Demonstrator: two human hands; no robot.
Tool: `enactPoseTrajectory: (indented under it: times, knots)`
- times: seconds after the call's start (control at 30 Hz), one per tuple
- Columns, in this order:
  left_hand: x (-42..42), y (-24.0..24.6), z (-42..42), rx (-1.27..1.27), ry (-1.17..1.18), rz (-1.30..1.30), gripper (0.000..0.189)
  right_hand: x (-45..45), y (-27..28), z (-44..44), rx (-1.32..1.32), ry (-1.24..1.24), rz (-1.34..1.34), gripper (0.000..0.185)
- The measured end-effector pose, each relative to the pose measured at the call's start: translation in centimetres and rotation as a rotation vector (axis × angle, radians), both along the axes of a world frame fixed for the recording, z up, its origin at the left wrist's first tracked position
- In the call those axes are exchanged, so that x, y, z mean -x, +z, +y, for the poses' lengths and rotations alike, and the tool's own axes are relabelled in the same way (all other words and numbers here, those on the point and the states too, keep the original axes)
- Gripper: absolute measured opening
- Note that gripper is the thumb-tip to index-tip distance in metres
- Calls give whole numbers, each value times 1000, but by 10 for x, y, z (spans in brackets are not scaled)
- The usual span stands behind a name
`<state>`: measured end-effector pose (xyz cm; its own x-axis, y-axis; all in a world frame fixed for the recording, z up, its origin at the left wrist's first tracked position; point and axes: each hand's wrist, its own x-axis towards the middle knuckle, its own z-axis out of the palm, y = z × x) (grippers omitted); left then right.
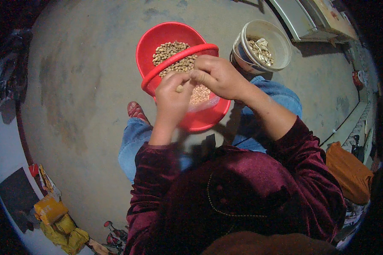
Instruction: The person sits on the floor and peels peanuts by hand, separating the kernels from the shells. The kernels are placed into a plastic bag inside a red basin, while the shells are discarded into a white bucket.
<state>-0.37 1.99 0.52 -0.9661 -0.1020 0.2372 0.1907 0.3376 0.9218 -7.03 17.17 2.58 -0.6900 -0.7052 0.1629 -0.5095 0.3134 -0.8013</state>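
Note:
A red plastic basket [166,30] with a thick handle [175,59] across it stands in front of me. Unshelled peanuts [170,51] fill its far part, and shelled peanut kernels [200,95] lie in a clear plastic bag [207,103] in the near part. Above the basket, my left hand [175,92] has its fingers curled around a peanut in its shell [179,88]. My right hand [218,76] meets it at the fingertips, thumb and forefinger pinched together; whatever lies between these fingertips is hidden.
A white plastic bucket [285,54] holding empty peanut shells [261,52] stands beyond my right knee. Yellow bags [62,226] and a dark bottle with a red cap [115,234] are at the lower left. An orange-brown cloth-like item [349,173] is at the right.

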Motion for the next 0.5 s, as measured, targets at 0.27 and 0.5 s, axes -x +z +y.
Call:
enactPoseTrajectory:
  times: [0.27,0.5]
  knots:
    - [-3,6,-2,220,-80,62,11,-4,3,-2,-82,25,94,36]
    - [-3,7,-2,305,7,236,14,-11,-12,-10,83,-55,-196,37]
